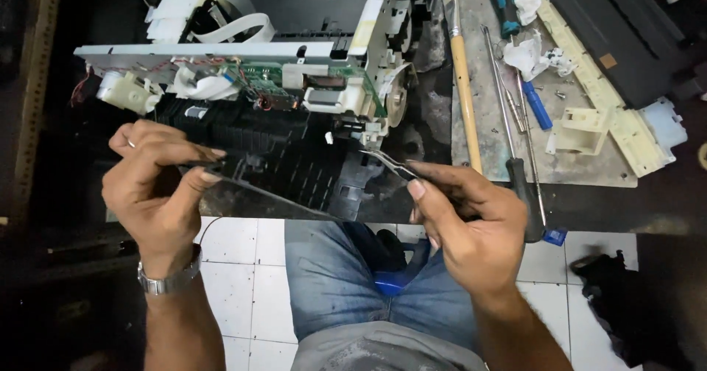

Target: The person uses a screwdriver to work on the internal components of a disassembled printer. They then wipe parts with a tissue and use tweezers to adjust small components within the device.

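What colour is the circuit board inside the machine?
Green circuit board, seen in the head view.

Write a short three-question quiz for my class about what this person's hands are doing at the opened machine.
1. True or false: the right hand holds tweezers.
2. Which wrist wears the watch? A left, B right.
3. Fill in: the left hand grips the machine's black ____ edge.

Key: 1 true; 2 A; 3 plastic. The tweezers point at the opened machine; screwdrivers lie on the bench to the right.
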